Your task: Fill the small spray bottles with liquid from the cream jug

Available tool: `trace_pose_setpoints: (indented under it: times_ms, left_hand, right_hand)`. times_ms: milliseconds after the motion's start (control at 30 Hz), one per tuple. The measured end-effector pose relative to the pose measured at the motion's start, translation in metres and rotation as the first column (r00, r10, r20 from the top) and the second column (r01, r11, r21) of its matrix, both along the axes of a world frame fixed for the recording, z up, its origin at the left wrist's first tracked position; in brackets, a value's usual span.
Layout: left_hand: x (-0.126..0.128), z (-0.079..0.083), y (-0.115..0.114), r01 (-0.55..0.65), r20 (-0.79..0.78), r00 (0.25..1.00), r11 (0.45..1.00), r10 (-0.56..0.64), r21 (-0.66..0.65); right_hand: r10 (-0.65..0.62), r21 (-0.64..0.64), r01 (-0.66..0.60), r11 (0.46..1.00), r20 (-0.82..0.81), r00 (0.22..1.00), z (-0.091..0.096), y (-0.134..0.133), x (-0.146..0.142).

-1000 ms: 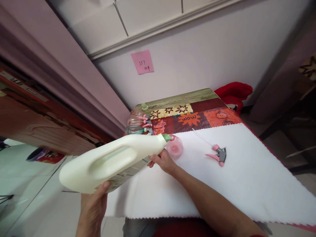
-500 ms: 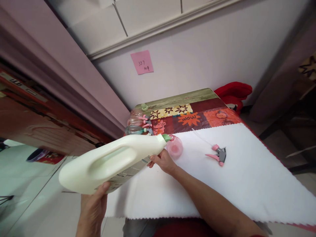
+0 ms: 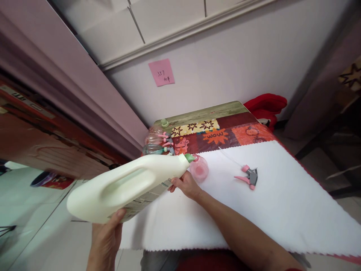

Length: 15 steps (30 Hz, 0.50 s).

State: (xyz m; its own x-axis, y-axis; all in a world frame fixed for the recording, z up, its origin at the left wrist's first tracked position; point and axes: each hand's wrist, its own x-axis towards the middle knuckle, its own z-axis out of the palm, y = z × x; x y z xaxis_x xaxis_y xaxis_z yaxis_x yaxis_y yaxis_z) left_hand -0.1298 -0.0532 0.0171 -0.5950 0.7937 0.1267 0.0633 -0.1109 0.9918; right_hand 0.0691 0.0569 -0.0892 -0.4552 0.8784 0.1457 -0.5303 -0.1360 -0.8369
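A large cream-coloured jug with a moulded handle is tilted nearly level over the table. My left hand grips its underside near the base, and my right hand supports it below the neck. Its green spout meets the mouth of a pink see-through spray bottle standing on the white cloth. Whether liquid is flowing, I cannot make out. Right of the bottle lies a pink and grey spray head with its thin tube. Fingers of both hands are partly hidden behind the jug.
Several clear bottles with spray heads lie at the table's left edge, among them a greenish spray bottle. A green cap rests behind them. White cloth covers the near table. A pink note sticks to the wall.
Hardly anything differs. Both hands hold the jug in the same place, its spout still at the bottle's mouth; the view has shifted very slightly.
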Motion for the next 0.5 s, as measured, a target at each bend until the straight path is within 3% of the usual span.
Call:
trace_pose_setpoints:
  times_ms: [500]
  left_hand:
    - [-0.0013,-0.0019,0.0006,0.001,0.014,1.0,1.0,-0.001,0.003]
  right_hand:
    - [0.0,0.013,0.0,1.0,0.016,1.0,-0.0039,0.0004,-0.0012]
